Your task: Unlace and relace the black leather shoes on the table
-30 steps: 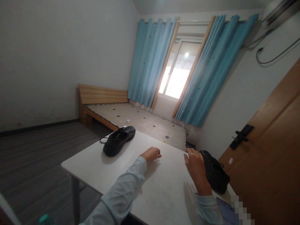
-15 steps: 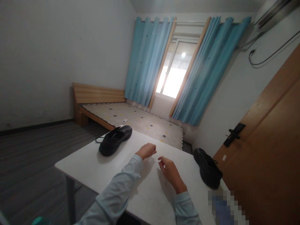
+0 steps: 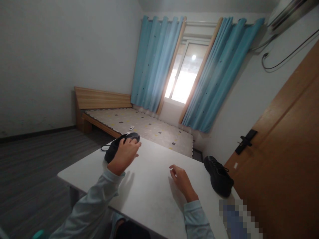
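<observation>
The left hand (image 3: 124, 155) lies on top of a black shoe (image 3: 117, 146) at the far left corner of the white desk (image 3: 149, 196). Its fingers (image 3: 132, 143) curl over the upper of that shoe and touch it, but the palm hides the underside of the grip, so I cannot tell whether they have closed around it or only rest there. The shoe's toe (image 3: 134, 136) pokes out just beyond the fingertips, pointing away and to the right toward the bed (image 3: 139, 124); the heel end shows on the near-left side of the hand, so the long axis runs under the hand from near-left to far-right. A loose black lace (image 3: 103, 148) trails off to the left of the heel, over the desk edge.

The right hand (image 3: 181, 181) rests on the desk, well apart from the left one, fingers (image 3: 173, 170) loosely bent and holding nothing. A second black shoe (image 3: 218, 176) lies to the right of those fingers, near but not touching, close to the right edge of the desk; its long axis runs from far-left to near-right, with laces showing on top. This shoe is nearer to the right hand, the first one to the left.

No container is on the desk. A blurred-out patch (image 3: 236, 215) covers the near right corner, beside the right sleeve (image 3: 196, 219). A wooden door (image 3: 286, 149) stands further right
</observation>
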Tool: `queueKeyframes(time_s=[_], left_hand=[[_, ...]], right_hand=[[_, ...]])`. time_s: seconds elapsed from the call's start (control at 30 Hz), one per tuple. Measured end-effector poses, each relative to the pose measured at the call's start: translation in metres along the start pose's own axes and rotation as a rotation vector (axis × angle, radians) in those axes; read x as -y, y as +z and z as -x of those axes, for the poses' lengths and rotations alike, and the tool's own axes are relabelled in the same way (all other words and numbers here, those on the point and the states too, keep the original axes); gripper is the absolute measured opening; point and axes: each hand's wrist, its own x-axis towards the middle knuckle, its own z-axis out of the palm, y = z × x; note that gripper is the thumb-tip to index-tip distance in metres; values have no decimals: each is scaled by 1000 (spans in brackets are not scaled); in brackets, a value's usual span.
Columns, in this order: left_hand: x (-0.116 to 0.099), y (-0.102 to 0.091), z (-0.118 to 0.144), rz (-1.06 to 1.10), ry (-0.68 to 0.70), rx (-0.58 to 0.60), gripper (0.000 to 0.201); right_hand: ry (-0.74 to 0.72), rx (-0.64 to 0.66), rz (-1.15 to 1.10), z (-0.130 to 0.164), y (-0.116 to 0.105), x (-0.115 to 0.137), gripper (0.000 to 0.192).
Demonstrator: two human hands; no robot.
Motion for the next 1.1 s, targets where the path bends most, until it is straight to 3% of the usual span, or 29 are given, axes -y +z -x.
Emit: queueKeyframes(time_s=[0.17,0.3,0.47,0.6,0.8,1.1], left_hand=[[47,14,16,-23,-95,105,46],[70,28,14,2,-105,203,56],[79,27,3,-31,-66,279,39],[79,17,0,-40,-17,289,34],[69,11,-2,-45,7,165,31],[21,-3,4,105,49,-6,19]], right_hand=[[4,2,6,0,0,-2,24],[14,9,0,1,-1,-2,24],[37,17,-15,2,-2,-2,24],[46,10,-5,3,-3,-2,24],[52,10,-5,3,-4,-2,24],[69,-22,16,3,-7,-2,24]])
